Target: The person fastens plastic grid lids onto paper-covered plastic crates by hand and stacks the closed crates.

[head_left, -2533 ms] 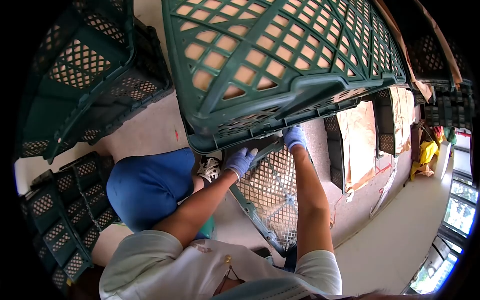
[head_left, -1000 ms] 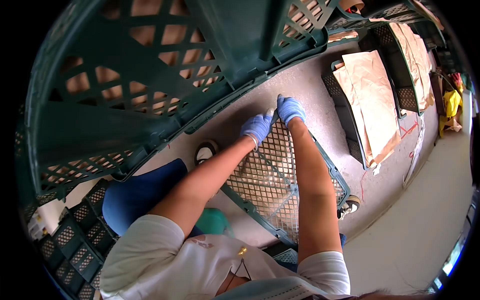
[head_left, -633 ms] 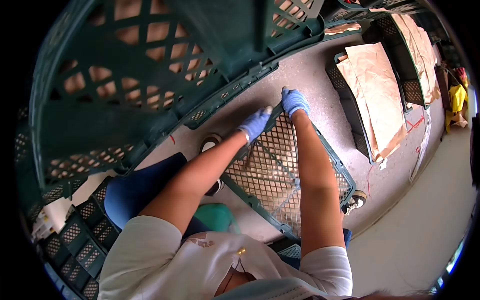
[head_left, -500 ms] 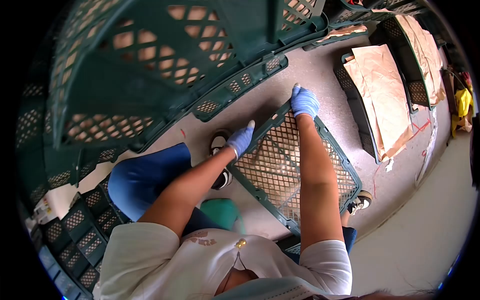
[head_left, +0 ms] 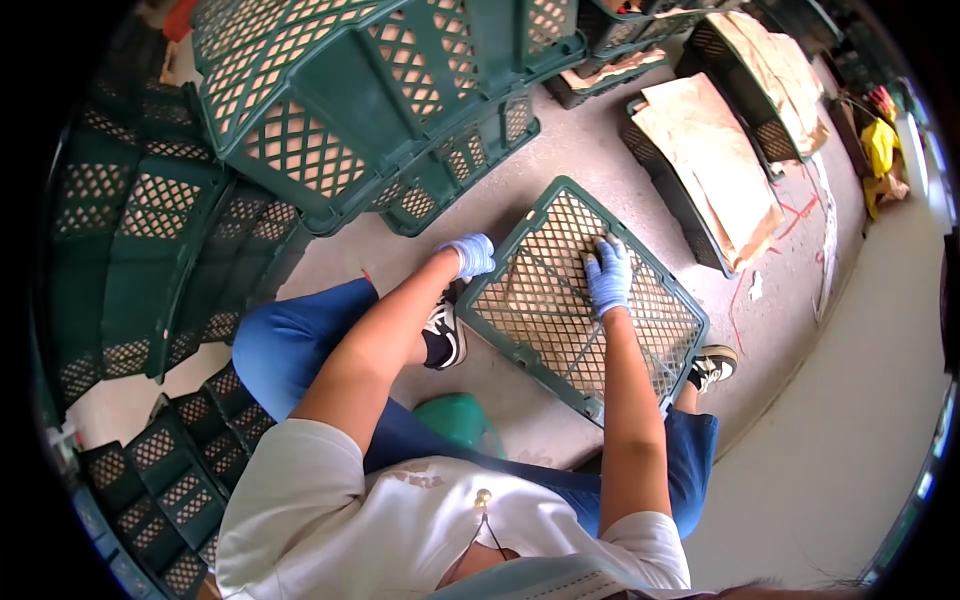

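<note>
A dark green lattice crate (head_left: 530, 345) lies on the floor between my feet, its mesh side facing up and something tan showing through the holes. My right hand (head_left: 608, 277), in a blue glove, rests on the mesh with its fingers spread and holds nothing. Beside the crate's upper left edge is my left hand (head_left: 468, 256), also gloved, its fingers curled in; whatever they may hold is hidden.
Large green crates (head_left: 350, 130) are stacked ahead on the left, with more stacks at far left. Crates topped with brown paper (head_left: 705, 160) stand on the right near a pale wall (head_left: 830, 400). A green object (head_left: 455, 420) sits between my legs.
Both hands have left the crate's far edge; the right moved down onto the mesh, the left up beside the crate. The crate now lies flatter, and the view has shifted back.
</note>
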A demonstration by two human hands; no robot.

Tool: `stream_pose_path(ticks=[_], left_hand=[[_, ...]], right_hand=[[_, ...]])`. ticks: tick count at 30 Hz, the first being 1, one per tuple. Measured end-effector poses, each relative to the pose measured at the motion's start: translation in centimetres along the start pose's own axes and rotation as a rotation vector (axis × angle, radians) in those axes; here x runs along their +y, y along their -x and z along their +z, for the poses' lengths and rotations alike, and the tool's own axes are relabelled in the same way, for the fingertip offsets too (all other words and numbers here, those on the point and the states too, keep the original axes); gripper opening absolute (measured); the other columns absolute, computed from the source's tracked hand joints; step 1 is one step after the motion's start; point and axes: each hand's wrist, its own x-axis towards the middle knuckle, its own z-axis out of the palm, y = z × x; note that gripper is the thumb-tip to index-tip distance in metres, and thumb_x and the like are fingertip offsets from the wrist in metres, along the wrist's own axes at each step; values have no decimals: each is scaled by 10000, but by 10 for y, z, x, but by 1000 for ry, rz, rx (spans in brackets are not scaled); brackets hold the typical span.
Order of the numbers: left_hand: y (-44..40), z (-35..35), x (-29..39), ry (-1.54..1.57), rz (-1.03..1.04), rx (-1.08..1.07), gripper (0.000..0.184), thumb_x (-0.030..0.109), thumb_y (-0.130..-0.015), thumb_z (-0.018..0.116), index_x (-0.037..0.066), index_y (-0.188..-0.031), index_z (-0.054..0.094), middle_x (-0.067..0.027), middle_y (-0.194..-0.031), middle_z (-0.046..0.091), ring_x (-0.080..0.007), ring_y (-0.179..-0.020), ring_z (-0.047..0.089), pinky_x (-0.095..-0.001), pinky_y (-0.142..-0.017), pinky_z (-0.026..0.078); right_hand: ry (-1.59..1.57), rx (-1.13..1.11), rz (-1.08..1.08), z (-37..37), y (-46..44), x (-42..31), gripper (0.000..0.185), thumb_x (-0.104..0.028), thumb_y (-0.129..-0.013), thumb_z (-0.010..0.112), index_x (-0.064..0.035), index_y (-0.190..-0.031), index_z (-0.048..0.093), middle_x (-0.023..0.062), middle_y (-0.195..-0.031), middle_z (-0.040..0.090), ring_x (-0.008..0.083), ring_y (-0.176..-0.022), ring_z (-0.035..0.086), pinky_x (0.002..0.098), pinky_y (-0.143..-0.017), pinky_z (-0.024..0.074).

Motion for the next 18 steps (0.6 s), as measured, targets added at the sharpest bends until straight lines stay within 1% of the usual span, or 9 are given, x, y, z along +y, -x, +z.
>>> stream_pose_path(ticks=[2, 3, 6, 7, 10, 13, 16, 17, 18], left_hand=[[-9, 9, -1, -202, 70, 78, 217, 174, -782, 574, 12, -905, 649, -208, -830, 662, -323, -744, 662, -423, -662, 524], [-16, 21, -8, -299, 151, 256, 219, 161, -769, 557, 12, -902, 649, -238, -870, 650, -357, -751, 655, -456, -669, 518], [-31, 33, -17, -355, 69, 362, 234, 175, -798, 567, 23, -937, 678, -219, -890, 660, -371, -847, 652, -438, -755, 528], [-14, 18, -4, -477, 57, 222, 224, 163, -811, 553, 32, -944, 678, -208, -862, 665, -361, -846, 655, -442, -760, 525], [12, 3, -4, -61, 3, 85, 207, 163, -814, 578, 33, -939, 680, -147, -780, 690, -290, -727, 678, -401, -659, 538], [-5, 6, -5, 132, -28, 13, 212, 167, -804, 591, 38, -946, 682, -136, -777, 692, -256, -681, 673, -377, -670, 532], [-2, -6, 12, -233, 33, -1, 232, 162, -785, 603, 29, -960, 677, -146, -829, 691, -270, -738, 674, -379, -717, 523], [-17, -6, -1, -478, 268, 61, 270, 191, -752, 635, 15, -953, 676, -168, -895, 680, -295, -810, 665, -387, -751, 517], [-20, -4, -7, -379, 218, 26, 283, 202, -743, 638, 12, -949, 676, -172, -905, 677, -300, -828, 661, -390, -760, 515]], right_hand=[[-11, -17, 85, -11, 20, -8, 244, -148, -782, 641, -61, -1010, 648, 151, -1120, 580, 340, -1054, 529, 398, -933, 419], [-156, 50, 87, -12, 32, -9, 220, -123, -785, 622, -53, -992, 651, 166, -1077, 595, 348, -1026, 544, 397, -921, 430], [-130, 46, 113, -30, 68, -3, 207, -111, -788, 613, -47, -981, 652, 172, -1066, 599, 349, -1008, 555, 399, -913, 438], [-105, 50, 113, -35, 78, 1, 207, -108, -789, 610, -47, -982, 652, 170, -1056, 604, 346, -1003, 561, 399, -915, 439], [-48, 48, 79, -36, 105, 2, 248, -102, -776, 616, -52, -1018, 639, 183, -1177, 567, 376, -1103, 509, 420, -980, 395], [111, 52, 125, -31, 118, -17, 321, -137, -756, 618, -73, -1070, 620, 174, -1270, 511, 389, -1192, 433, 461, -1024, 335], [183, 50, 167, -31, 115, -28, 343, -167, -751, 606, -90, -1085, 612, 156, -1283, 499, 373, -1191, 433, 464, -1005, 346], [164, 38, 187, -33, 114, -28, 338, -171, -749, 609, -92, -1078, 615, 153, -1277, 503, 369, -1186, 437, 465, -1000, 350], [146, 25, 209, -34, 114, -28, 333, -174, -747, 612, -94, -1070, 618, 151, -1272, 506, 365, -1181, 441, 466, -994, 354]])
